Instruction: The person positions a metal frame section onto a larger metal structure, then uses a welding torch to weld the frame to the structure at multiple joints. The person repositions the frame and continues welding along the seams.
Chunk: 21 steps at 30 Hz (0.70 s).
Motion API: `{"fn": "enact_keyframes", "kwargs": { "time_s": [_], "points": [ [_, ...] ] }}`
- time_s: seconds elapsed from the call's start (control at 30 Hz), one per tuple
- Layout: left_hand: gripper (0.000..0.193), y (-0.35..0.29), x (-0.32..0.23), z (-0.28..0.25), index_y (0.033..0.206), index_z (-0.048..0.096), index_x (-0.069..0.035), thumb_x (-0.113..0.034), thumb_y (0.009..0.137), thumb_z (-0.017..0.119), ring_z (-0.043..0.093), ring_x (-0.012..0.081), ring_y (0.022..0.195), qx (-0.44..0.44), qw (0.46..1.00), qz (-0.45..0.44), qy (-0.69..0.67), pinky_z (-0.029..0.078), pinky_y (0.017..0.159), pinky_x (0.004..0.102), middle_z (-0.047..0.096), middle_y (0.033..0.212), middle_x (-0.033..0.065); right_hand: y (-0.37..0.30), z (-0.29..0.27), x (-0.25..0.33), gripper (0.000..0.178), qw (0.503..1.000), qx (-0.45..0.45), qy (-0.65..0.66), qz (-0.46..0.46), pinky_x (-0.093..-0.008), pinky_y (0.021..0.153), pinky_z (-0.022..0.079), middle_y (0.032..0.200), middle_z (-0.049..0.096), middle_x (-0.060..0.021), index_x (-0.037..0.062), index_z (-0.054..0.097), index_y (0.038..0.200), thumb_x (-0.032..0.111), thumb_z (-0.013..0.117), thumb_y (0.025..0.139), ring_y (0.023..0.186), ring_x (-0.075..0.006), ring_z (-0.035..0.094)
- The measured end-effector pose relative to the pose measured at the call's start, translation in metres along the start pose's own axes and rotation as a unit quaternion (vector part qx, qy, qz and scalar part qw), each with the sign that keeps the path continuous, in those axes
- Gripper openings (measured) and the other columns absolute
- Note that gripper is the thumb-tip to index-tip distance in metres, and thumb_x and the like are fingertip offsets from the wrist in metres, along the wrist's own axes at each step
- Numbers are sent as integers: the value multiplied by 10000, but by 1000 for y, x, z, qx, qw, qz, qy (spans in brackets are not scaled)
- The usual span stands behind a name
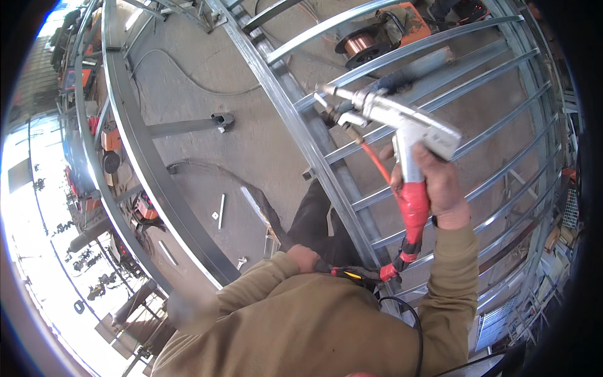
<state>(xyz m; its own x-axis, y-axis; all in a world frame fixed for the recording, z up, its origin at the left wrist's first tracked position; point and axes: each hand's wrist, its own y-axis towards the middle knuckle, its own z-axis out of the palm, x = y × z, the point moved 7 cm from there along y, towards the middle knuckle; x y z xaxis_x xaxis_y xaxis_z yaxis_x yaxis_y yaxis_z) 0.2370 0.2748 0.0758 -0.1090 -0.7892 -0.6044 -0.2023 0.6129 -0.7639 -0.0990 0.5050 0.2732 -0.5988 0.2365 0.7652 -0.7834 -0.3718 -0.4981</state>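
Observation:
A silver pistol-shaped welding gun (411,129) is raised on the right, its narrow nozzle pointing up and left. My right hand (443,188) is closed round its grip, above a length wrapped in red tape. An orange-red hose (375,162) runs up beside the grip to a fitting under the nozzle. From the grip a taped cable (361,274) curves down and across my front. My left hand (304,258) is closed round this cable near my waist. The nozzle is apart from the metal ladder-like frame (339,188) behind it.
Curved rungs of the frame fill the right side. A long steel beam (160,182) runs down the left. Copper wire on a spool (361,45) sits beside an orange machine (411,24) at the back. Small metal pieces (221,210) and a dark hose (217,169) lie on the floor.

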Motion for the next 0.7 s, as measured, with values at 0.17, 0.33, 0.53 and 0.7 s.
{"fn": "enact_keyframes", "kwargs": {
  "time_s": [0.17, 0.33, 0.53, 0.7],
  "points": [
    [273, 3, 10, -2, 924, 750, -139, -328, 730, 705, 725, 379, 911, 17, 999, -8, 29, 557, 818, 503, 749, 879, 159, 17, 8, -43, 524, 998, -21, -22, 63, -271, 627, 544, 968, 685, -83, 11, 561, 1383, 410, 625, 1049, 726, -122, 659],
    [254, 0, 17, -2, 940, 755, -142, -310, 761, 690, 728, 373, 920, 30, 999, -13, 15, 560, 833, 495, 752, 889, 157, 25, 4, -46, 513, 997, -20, 5, 69, -272, 619, 538, 951, 685, -81, 4, 579, 1341, 420, 628, 1045, 710, -118, 652],
    [252, -1, 20, -7, 930, 776, -137, -324, 802, 666, 739, 351, 915, 35, 999, -20, 6, 553, 837, 485, 764, 906, 150, 31, 12, -45, 478, 998, -21, -22, 63, -280, 597, 537, 934, 686, -94, -1, 620, 1193, 454, 604, 1049, 689, -125, 669],
    [238, 0, 19, -12, 929, 773, -140, -311, 801, 668, 739, 344, 927, 40, 999, -12, 23, 548, 844, 479, 766, 913, 145, 31, 15, -48, 437, 997, -21, -19, 70, -274, 602, 532, 928, 674, -78, 19, 617, 1211, 426, 612, 1052, 707, -118, 665]
  ]
}}
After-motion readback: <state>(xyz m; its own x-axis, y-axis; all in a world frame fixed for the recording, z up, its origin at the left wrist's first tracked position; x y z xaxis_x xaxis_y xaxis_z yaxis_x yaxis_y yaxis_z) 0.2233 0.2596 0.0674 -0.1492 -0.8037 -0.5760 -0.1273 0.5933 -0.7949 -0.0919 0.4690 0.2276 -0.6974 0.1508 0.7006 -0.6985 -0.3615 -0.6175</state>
